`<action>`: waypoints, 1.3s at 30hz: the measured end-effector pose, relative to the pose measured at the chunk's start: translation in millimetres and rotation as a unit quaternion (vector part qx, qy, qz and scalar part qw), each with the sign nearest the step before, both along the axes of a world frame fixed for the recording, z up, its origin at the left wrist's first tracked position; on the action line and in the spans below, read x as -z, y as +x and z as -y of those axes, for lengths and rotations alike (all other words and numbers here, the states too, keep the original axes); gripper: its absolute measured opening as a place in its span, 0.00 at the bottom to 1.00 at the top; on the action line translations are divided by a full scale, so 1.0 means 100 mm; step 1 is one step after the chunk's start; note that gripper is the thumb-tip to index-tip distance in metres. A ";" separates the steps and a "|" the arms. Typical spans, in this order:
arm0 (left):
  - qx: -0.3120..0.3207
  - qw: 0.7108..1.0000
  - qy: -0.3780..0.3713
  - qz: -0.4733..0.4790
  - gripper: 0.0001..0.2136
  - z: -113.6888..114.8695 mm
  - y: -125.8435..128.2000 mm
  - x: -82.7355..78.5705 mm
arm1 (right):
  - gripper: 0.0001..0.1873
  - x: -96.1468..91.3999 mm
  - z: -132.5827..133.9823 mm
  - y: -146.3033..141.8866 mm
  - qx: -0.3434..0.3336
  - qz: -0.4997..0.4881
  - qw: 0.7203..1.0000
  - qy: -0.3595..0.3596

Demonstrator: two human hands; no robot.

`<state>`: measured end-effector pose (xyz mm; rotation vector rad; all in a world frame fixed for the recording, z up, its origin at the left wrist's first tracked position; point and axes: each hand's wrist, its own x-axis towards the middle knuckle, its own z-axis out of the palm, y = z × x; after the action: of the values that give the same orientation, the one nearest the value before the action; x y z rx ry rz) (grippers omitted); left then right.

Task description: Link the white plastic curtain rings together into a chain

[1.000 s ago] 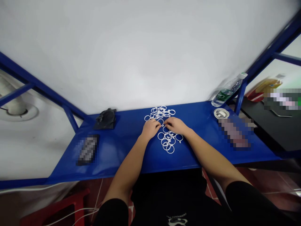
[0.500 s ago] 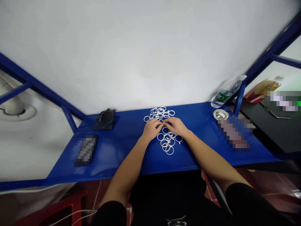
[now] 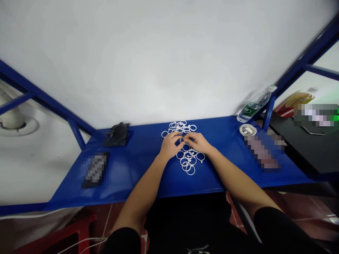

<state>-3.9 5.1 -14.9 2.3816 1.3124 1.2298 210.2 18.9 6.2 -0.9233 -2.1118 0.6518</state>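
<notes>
Blue painted metal made up the long counter (image 3: 127, 173) and the slanting bars of its frame (image 3: 299, 67), set against a white wall (image 3: 159, 60), with a red plastic stool (image 3: 53, 234) low on the red tiled floor (image 3: 234, 211) below the near edge. At the far right corner of the counter, a clear plastic water bottle (image 3: 254, 107) with a green label lay tilted, and a small round metal dish (image 3: 248, 129) sat just in front of it. Nearer the right end was a long object (image 3: 262, 151), too blurred to name. Toward the left end, a crumpled dark pouch (image 3: 116, 134) rested by the far edge, while a flat dark item (image 3: 94, 170), also blurred, lay close to the near edge. Mid-counter spread a loose, tangled heap of white plastic rings (image 3: 188, 164), running from near the far edge toward the middle of the counter. Both forearms reached out from black sleeves (image 3: 124, 241). The left hand (image 3: 171, 145) and right hand (image 3: 198, 142) were close together on top of the heap, their fingertips (image 3: 182, 140) nearly meeting over the rings, though I couldn't tell whether either hand had hold of one
</notes>
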 end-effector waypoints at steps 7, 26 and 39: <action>0.022 0.995 -0.079 -0.063 0.07 0.01 0.01 -0.03 | 0.15 0.25 -0.31 0.26 0.201 -0.008 0.979 0.034; 0.042 0.984 -0.170 -0.036 0.09 0.07 0.02 -0.04 | 0.19 0.33 -0.40 0.22 0.217 -0.017 0.974 0.055; -0.035 0.995 -0.074 0.052 0.12 -0.02 -0.07 -0.03 | 0.21 0.14 0.01 -0.10 0.003 -0.020 0.993 0.113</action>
<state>-11.2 7.5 -11.8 2.1574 1.4137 1.2114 200.1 17.5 -7.9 -0.7830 -2.0948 0.4147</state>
